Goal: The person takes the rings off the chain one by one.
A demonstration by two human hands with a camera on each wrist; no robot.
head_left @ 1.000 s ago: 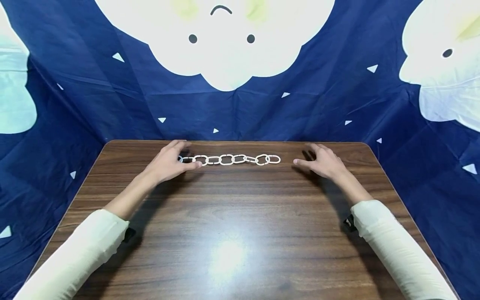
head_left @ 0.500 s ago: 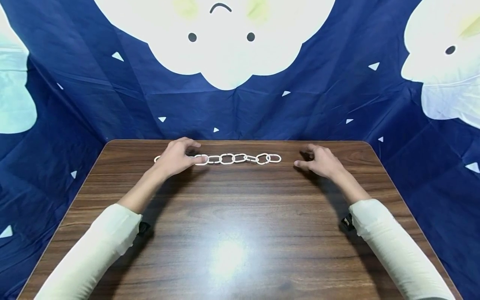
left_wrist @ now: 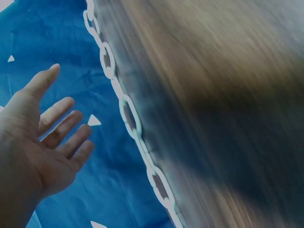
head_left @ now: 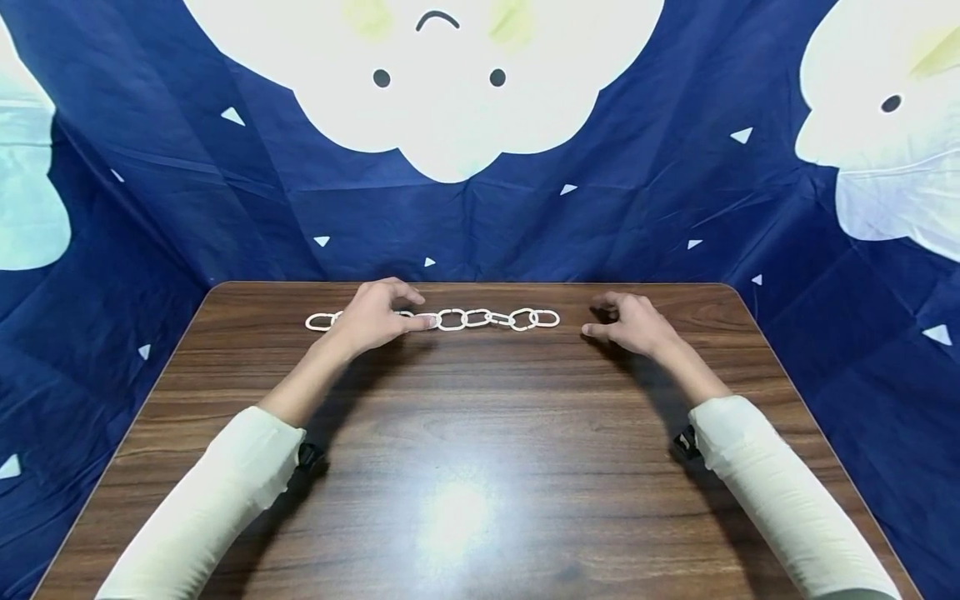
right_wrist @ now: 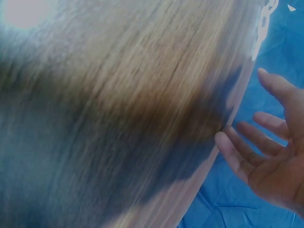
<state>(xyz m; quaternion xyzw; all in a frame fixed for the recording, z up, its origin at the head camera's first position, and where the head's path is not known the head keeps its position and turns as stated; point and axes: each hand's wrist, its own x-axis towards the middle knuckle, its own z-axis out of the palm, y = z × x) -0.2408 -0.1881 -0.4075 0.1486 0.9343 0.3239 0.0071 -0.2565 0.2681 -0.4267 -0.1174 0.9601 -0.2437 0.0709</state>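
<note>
A white chain of oval links (head_left: 452,320) lies stretched left to right along the far part of the table. My left hand (head_left: 375,317) hovers over its left half, thumb and fingers spread, and hides several links in the head view. In the left wrist view the chain (left_wrist: 130,116) runs along the table edge, apart from the open palm (left_wrist: 45,156). Just beyond the chain's right end is my right hand (head_left: 633,323), its fingers relaxed and holding nothing. The right wrist view shows that hand (right_wrist: 273,152) with the chain's end links (right_wrist: 262,26) at the top.
The brown wooden table (head_left: 465,417) has a bright glare spot near the front. Behind and beside it hangs a dark blue cloth (head_left: 247,200) with white clouds and small triangles. Black straps (head_left: 310,457) show under the light sleeves.
My left hand has slid rightward above the chain, uncovering its left end links. The right hand stays nearly in place, and the chain lies where it was.
</note>
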